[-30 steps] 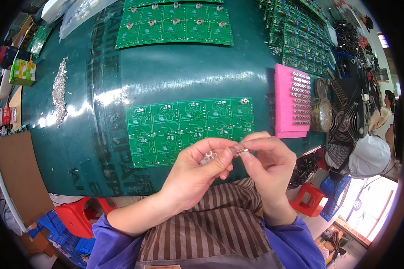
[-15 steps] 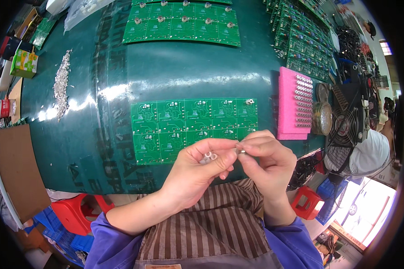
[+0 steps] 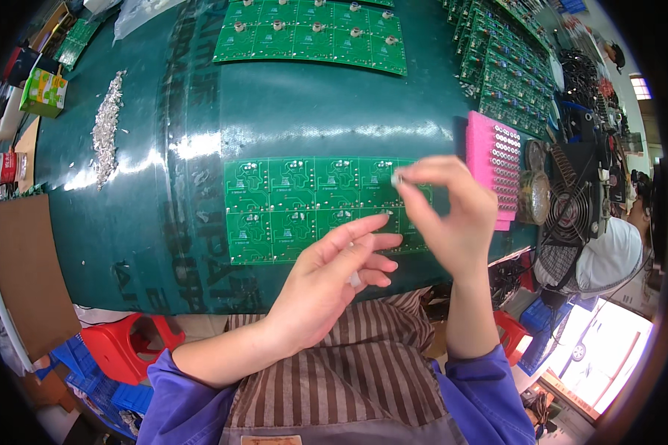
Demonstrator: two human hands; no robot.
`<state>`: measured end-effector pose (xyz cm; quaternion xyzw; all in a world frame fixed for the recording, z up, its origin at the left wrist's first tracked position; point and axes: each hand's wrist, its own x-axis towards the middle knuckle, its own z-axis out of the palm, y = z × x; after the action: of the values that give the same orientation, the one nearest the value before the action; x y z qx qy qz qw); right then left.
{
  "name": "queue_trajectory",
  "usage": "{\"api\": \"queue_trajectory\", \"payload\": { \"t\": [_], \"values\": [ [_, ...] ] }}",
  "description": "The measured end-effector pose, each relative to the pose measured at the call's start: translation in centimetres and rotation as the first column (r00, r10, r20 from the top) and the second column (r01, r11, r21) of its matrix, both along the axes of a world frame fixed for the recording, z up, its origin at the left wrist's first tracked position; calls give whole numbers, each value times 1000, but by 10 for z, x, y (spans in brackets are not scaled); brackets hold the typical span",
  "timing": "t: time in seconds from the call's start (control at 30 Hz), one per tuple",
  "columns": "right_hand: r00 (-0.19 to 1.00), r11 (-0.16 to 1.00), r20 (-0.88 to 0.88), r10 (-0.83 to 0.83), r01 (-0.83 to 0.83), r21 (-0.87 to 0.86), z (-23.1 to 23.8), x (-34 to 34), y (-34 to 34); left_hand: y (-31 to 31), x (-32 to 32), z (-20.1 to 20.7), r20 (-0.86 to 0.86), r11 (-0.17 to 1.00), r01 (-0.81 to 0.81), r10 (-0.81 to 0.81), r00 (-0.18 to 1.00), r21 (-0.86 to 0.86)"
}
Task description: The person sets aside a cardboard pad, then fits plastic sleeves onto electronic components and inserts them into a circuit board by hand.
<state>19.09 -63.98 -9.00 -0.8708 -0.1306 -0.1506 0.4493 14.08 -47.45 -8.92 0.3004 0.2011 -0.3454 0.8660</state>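
Fingers of the right hand [image 3: 453,211]: thumb and index tips together, clamped on a small metal part [image 3: 398,178], held over the right end of the near circuit board [image 3: 297,200]. Fingers of the left hand [image 3: 323,278]: tips apart, hand loosely cupped over the same board's near side; a pale piece [image 3: 355,279] shows beneath, whether gripped cannot be told. Near board lies flat, close to the near edge of the worktop [image 3: 334,104], right of its middle. Progress, judged from present layout: the far circuit board [image 3: 297,47], by the worktop's far edge, looks further on, with upright metal cylinders [image 3: 318,27] standing in two rows on its sections. Near board looks early: sections in view show low silver fittings and no upright cylinder; its right end is partly behind the right hand, so any cylinder there cannot be confirmed. Most of its sections therefore appear left to do. Supply: a pink foam block [image 3: 481,144] near the worktop's right edge bears rows of small metal cylinders [image 3: 505,159], so plenty are at hand. Toward the far right corner, stacked circuit boards [image 3: 508,78] carry many components; stage unclear. Along the left side, a pile of small silvery pieces [image 3: 107,133], out of both hands' reach at present.
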Motion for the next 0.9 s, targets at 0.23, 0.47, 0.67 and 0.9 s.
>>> {"api": "queue_trajectory", "payload": {
  "t": [0.23, 0.47, 0.67, 0.9],
  "values": [
    [976, 995, -220, -11, -12, -103, -9, 23, -5, 3, -3, -8, 5, 997, 10, -10, 1000, -74],
    [967, 994, -256, -8, -20, -109, -4, 25, -2, 3, -1, -9, 4, 998, 33, -33, 999, -47],
    [969, 984, -245, 37, -79, -162, -1, 28, -4, 4, -1, -13, 4, 994, 2, -2, 1000, -107],
    [982, 978, -182, 41, -77, -192, 0, 25, 0, 4, -2, -13, 9, 993, -12, 13, 1000, -117]
  ]
}}
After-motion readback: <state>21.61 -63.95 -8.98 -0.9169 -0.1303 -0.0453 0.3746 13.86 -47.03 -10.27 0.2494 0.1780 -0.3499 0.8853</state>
